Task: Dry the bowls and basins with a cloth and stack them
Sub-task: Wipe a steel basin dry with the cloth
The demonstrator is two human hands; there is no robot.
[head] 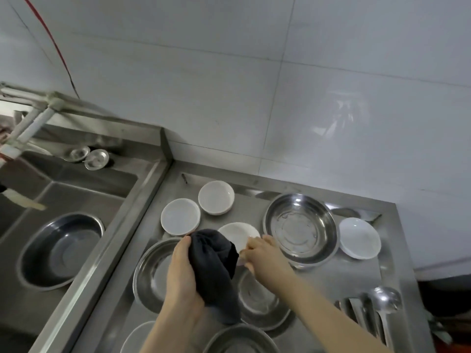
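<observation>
Two hands meet on one white bowl (237, 234): the right hand (263, 253) pinches its near rim, and the left hand (182, 275) clutches a dark cloth (215, 263) bunched against it (bowl held just over the steel counter (356, 273)). Around them lie steel basins (302, 229) and other white bowls (180, 216); one more basin (62, 250) sits in the sink (84, 189) at the left

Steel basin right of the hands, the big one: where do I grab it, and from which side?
Probably best by its near rim, from the front: the steel basin sits upright with a flared lip, so thumb inside, fingers under. A white bowl crowds its right side, and the right hand, holding a small bowl, is nearest.
</observation>
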